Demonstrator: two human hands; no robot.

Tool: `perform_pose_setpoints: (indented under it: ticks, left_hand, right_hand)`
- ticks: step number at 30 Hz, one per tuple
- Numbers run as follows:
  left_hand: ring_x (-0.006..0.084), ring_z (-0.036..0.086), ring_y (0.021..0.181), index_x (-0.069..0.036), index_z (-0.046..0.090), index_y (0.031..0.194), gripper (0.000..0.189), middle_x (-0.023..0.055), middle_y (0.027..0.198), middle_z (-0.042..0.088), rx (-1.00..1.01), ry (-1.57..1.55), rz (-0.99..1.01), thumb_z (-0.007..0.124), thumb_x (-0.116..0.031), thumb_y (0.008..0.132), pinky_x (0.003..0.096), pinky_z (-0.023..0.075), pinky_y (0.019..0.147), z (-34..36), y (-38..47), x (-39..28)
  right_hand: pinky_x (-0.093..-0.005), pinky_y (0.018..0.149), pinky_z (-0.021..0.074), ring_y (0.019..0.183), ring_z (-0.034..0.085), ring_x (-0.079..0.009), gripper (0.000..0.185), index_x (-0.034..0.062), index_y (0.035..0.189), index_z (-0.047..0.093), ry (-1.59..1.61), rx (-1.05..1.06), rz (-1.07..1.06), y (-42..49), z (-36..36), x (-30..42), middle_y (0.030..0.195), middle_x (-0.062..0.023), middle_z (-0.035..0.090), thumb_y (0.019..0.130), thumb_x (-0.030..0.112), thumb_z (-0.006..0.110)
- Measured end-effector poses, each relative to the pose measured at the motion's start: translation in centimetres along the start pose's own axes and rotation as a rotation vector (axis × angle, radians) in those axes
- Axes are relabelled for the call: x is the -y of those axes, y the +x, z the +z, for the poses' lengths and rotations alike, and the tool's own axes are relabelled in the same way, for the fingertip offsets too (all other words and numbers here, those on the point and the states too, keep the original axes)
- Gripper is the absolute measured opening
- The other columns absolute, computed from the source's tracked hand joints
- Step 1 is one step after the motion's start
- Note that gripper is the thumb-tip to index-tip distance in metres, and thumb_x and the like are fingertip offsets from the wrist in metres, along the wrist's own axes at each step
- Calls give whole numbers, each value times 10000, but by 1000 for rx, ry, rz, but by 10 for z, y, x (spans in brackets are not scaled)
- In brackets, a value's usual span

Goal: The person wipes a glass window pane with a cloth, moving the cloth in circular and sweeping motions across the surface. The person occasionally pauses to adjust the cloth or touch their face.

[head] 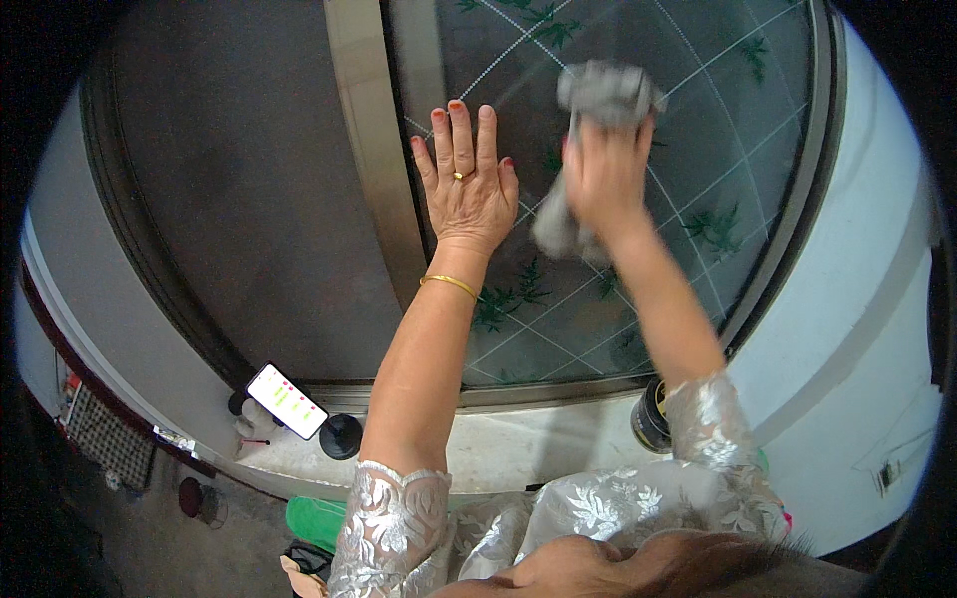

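Note:
My left hand (472,179) lies flat with its fingers spread on the patterned glass pane (523,329), close to the metal upright of the window frame (370,149). It holds nothing; a ring and a gold bangle are on it and its wrist. To its right, my right hand (609,172) presses a grey cloth (605,90) against the glass. Part of the cloth hangs down to the left of that hand. Both the cloth and the hand are blurred. The pane bears green leaf shapes and white crossing lines.
On the sill (501,445) stand a lit phone (287,401), a round black object (342,436) and a dark tin (653,418). A green item (315,522) is below the sill. A dark screen panel (254,187) fills the left; a white wall (860,247) borders the right.

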State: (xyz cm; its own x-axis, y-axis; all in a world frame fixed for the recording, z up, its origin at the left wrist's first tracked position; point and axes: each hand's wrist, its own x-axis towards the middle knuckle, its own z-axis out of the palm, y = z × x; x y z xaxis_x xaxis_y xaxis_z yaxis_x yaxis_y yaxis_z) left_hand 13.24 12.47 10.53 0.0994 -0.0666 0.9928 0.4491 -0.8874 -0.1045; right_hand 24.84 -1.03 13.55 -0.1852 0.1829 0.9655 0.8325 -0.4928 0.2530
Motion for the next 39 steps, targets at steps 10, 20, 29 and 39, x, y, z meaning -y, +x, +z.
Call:
perform_pose_setpoints:
  ticks: [10, 20, 29, 39]
  left_hand:
    - [316, 66, 1506, -153, 168, 1557, 797, 127, 1630, 83, 39, 7, -18, 567, -288, 880, 530, 36, 1196, 1, -2, 0]
    - [336, 116, 1495, -120, 217, 1538, 754, 122, 1613, 166, -3, -23, -9, 559, -288, 887, 550, 80, 1188, 0, 0, 1]
    - [357, 155, 1482, -110, 254, 1526, 805, 151, 1593, 211, -39, -45, 6, 620, -267, 827, 568, 101, 1180, 1, -1, 3]
    - [388, 86, 1486, -146, 196, 1535, 844, 175, 1598, 140, -49, -89, -2, 623, -286, 821, 599, 60, 1177, 10, -4, 3]
  right_hand:
    - [-628, 1105, 227, 1212, 500, -410, 444, 66, 1262, 584, -2, -46, 21, -8, 14, -4, 1229, -211, 585, 897, 318, 575]
    - [-692, 1128, 84, 1423, 232, -460, 529, 35, 1359, 502, 288, 437, 120, -219, -18, 63, 1497, -250, 346, 878, 233, 601]
    - [-603, 1093, 257, 1189, 528, -386, 443, 100, 1328, 544, -185, -134, -145, 93, 21, -33, 1224, -209, 604, 974, 355, 471]
    - [-637, 1133, 165, 1394, 314, -432, 423, 71, 1294, 573, 83, 127, -5, -100, 11, 34, 1458, -206, 431, 915, 258, 546]
